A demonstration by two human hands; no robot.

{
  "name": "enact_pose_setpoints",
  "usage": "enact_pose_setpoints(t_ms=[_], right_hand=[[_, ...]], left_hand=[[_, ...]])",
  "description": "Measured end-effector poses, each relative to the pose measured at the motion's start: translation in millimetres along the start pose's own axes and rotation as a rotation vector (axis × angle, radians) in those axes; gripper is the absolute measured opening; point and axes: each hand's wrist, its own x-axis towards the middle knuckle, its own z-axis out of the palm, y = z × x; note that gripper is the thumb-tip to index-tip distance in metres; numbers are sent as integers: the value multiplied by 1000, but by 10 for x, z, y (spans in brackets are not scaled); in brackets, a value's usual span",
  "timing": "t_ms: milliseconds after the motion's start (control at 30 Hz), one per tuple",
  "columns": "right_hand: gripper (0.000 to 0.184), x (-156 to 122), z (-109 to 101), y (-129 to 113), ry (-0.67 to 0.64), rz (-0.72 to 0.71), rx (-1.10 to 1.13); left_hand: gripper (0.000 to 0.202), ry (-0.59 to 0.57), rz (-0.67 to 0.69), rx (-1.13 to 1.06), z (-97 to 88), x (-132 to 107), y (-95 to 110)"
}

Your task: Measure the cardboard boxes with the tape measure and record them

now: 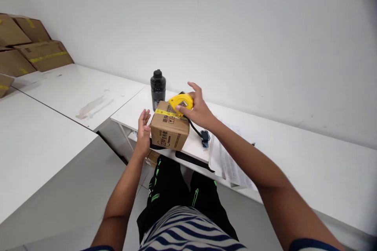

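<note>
A small cardboard box (167, 131) with dark printing stands near the front edge of the white table. My right hand (196, 105) holds a yellow tape measure (180, 102) over the box's far right top edge, with the index finger raised. Across the box top runs a yellow strip (163, 112); whether it is packing tape or the measure's blade I cannot tell. My left hand (143, 133) is at the box's left side with fingers stretched upward and nothing in it. Contact between that hand and the box is unclear.
Behind the box stands a dark water bottle (158, 88). A black strap with a blue-black piece (205, 139) lies to its right, beside printed papers (232, 160). Several cardboard boxes (44, 55) are stacked at far left. A white wall (235, 39) rises behind the table.
</note>
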Motion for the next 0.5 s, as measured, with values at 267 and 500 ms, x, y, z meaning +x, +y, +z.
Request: enact_pose_setpoints(t_ms=[267,500], right_hand=[[86,500,270,-243,-461,-313,-466],[79,549,162,-344,-592,-287,-628]], left_hand=[[70,111,-183,-17,301,68,218],[50,156,-155,32,296,77,168]])
